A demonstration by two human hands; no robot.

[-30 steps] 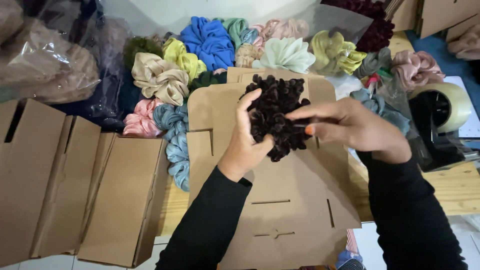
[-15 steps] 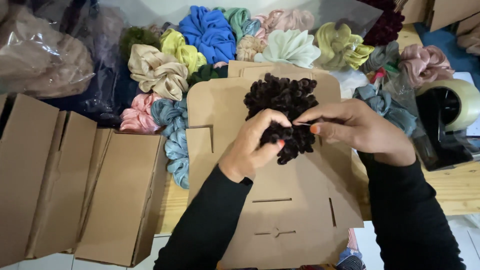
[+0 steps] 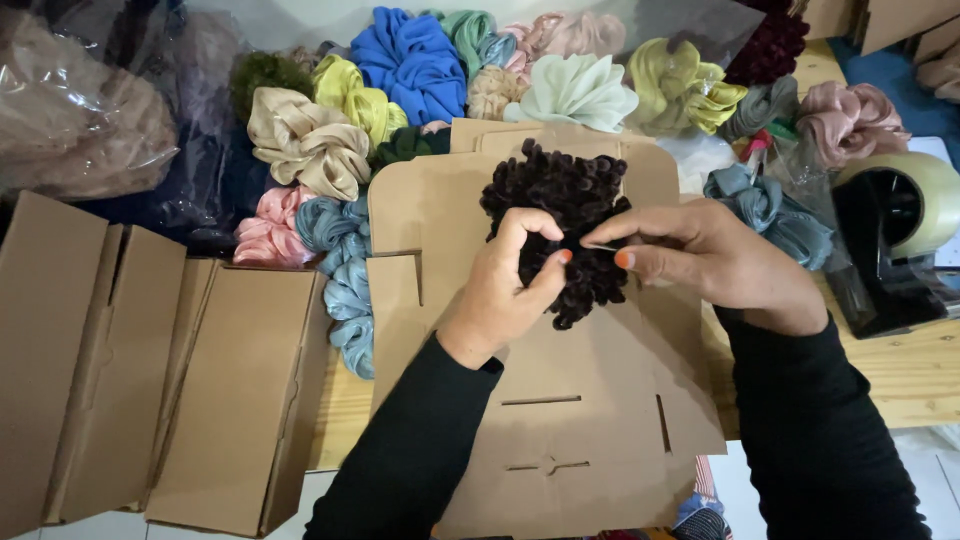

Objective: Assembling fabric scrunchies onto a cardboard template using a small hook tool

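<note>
Wooden worktop (image 3: 905, 375) seen from above, crowded along its far edge with fabric scrunchies: blue (image 3: 412, 60), yellow (image 3: 358, 100), beige satin (image 3: 305, 150), pale mint (image 3: 575, 92), pink (image 3: 268, 228), grey-blue (image 3: 772, 210). They lie in a loose bank just beyond the working area.

Flat die-cut cardboard sheet (image 3: 590, 410) lies in the middle, slots and flaps visible, unfolded. It serves as the surface under the hands. Dark brown curly scrunchie (image 3: 565, 215) rests on the upper part of this sheet.

Left hand (image 3: 505, 290): fingers curled over the scrunchie's lower left, thumb tip pressed in at the centre; grip closed on the scrunchie, pinning it to the sheet.

Right hand (image 3: 715, 262): thumb and forefinger pinched together at the scrunchie's centre, touching it just beside the left thumb. A thin pale strand or tag seems held in the pinch; too small to identify.

Both grips meet at the ring's middle, apparently so one hand steadies while the other works finely.

Left of the sheet: folded flat cardboard boxes (image 3: 150, 390), overlapping. Right: black tape dispenser (image 3: 890, 235), near the right wrist. Clear plastic bags (image 3: 80, 110) at upper left.
</note>
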